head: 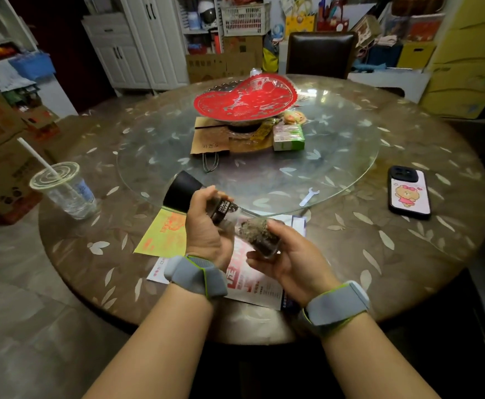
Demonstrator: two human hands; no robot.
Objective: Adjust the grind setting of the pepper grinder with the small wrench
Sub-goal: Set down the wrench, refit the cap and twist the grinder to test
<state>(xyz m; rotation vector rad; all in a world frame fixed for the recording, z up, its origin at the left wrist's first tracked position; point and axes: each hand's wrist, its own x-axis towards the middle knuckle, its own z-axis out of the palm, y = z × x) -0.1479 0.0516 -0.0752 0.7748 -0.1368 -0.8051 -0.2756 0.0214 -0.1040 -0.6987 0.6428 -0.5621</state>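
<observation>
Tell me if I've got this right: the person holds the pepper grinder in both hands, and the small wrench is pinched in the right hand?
Not quite. The head view shows both the left hand and the right hand holding the pepper grinder, but the small wrench is in neither hand: it lies on the table, by the edge of the glass turntable.

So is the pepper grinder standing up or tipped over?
Tipped. Both hands hold the pepper grinder slanted above the table, black top pointing up and away.

We can't read the pepper grinder (221,214) label: too blurred. Left hand (206,228) covers its middle; right hand (290,257) hides the base. Leaflet (252,280) text partly under both hands. Forearms cut off at bottom edge.
</observation>
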